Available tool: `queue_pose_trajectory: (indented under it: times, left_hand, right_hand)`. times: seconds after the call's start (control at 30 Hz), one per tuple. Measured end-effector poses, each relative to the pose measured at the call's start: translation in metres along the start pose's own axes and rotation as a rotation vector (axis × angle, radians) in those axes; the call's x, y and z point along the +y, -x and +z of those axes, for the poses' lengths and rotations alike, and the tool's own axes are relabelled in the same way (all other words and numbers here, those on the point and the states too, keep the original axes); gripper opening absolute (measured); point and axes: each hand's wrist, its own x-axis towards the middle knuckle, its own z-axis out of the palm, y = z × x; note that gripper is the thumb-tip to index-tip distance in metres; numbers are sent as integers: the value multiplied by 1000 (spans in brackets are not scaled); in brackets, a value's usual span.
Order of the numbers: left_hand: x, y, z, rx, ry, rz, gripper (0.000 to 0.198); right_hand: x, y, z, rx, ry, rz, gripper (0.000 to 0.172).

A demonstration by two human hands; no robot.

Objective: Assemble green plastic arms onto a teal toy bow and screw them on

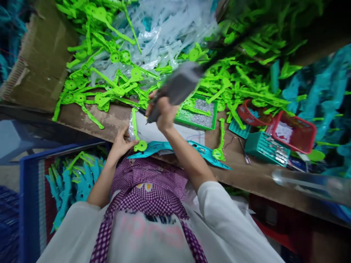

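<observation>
Your right hand (166,113) is closed around the lower end of a grey power screwdriver (182,84), fingers wrapped over its narrow nose. That forearm comes in from the lower right, slanting up and left over the turquoise plastic strip (156,147), and your hand is raised above the tabletop (109,126). The driver's body tilts up to the right, blurred, with its dark cord (227,49) running off toward the far right corner.

Your left forearm comes up from the lower left across the front edge. The left hand (120,144) is low at that edge, fingers part curled and thumb stretched right to touch the round end of a lime-green plastic lever (140,145); you can't tell here whether the fingers are pinching it. The lever stands lengthwise away from you, its narrow arm pointing to the back edge, over the left side of a white sheet (153,133). The turquoise strip lies along the front edge, just beside the lever. Behind your right wrist is a green basket (215,114) of small metal pieces.
</observation>
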Motion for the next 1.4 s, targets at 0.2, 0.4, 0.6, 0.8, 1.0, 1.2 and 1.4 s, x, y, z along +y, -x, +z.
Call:
queue_pose_trajectory:
  times: [0.2, 0.4, 0.6, 0.8, 1.0, 1.2, 1.4]
  left_hand:
    - [-3, 1, 4, 9, -11, 85, 79]
    - [-6, -3, 4, -1, -42, 98, 83]
    - [-4, -1, 5, -9, -37, 123, 76]
    - [1, -1, 4, -23, -55, 138, 66]
    - [-4, -3, 4, -34, -19, 112, 71]
    - [-12, -4, 3, 10, 126, 80, 81]
    - [-8, -5, 2, -7, 160, -14, 87]
  right_hand:
    - [48, 18, 44, -250, 34, 134, 50]
    - [54, 18, 45, -241, 133, 154, 47]
    - [61, 16, 53, -346, 174, 145, 45]
    - [65, 14, 54, -438, 259, 154, 43]
    - [77, 25, 42, -337, 254, 145, 42]
    - [23, 29, 41, 154, 101, 9, 49]
    - [-22, 11, 15, 467, 130, -219, 46]
